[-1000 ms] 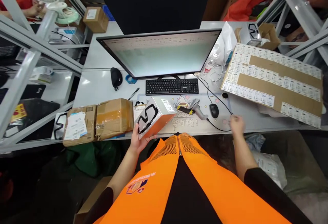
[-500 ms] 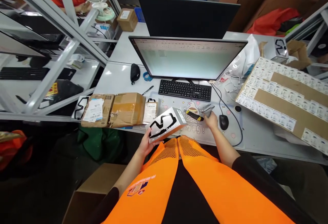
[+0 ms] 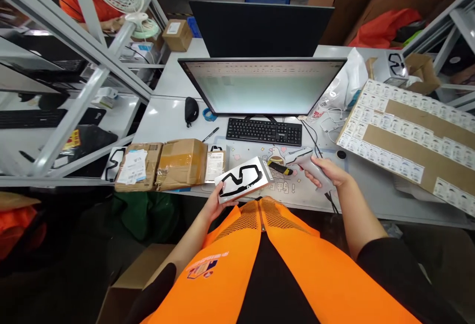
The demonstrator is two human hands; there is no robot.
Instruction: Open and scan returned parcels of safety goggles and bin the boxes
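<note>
My left hand [image 3: 214,202] grips the near left end of a white box [image 3: 243,179] printed with a black looped shape, tilted just above the desk's front edge. In my right hand [image 3: 330,171] is a grey-white barcode scanner [image 3: 315,165], its head pointing left toward the box. Between the two lies a black and yellow utility knife [image 3: 280,167] on the patterned desk mat [image 3: 252,148]. The computer mouse is not visible now, apparently hidden by my right hand and the scanner.
Left of the mat are taped cardboard parcels [image 3: 181,164] and a small labelled box [image 3: 215,164]. A keyboard [image 3: 264,131] sits below the monitor [image 3: 263,86]. On the right lies a large cardboard sheet covered with labels [image 3: 408,141]. A black pouch [image 3: 191,110] rests at the back left.
My right hand has lifted the scanner off the mat and moved right, turning its head leftward. The white box in my left hand has tilted slightly and stays in nearly the same place.
</note>
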